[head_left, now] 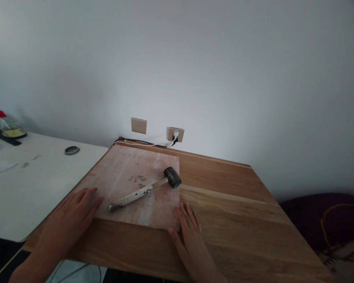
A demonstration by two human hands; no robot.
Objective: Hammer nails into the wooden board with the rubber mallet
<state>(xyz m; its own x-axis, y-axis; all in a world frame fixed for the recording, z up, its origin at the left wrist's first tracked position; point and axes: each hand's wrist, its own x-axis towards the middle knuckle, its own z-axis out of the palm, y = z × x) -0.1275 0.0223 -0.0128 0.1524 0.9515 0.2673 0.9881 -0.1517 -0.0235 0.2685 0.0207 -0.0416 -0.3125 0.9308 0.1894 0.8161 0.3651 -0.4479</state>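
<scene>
A pale pinkish board (126, 177) lies flat on a wooden table (230, 212). On the board rests a mallet (147, 186) with a black head and a paint-smeared handle, and beside it lie several small nails (138, 179). My left hand (72, 216) lies flat, fingers stretched, on the board's near left corner. At the board's near right corner my right hand (188, 232) is spread flat on the table, fingertips touching the board's edge. Neither hand holds anything.
A white table (32, 184) stands to the left with a round metal lid (72, 150), a red-capped bottle (6, 124) and small items. Wall sockets (175, 134) with plugged cables sit behind the board. Dark fabric lies at the right.
</scene>
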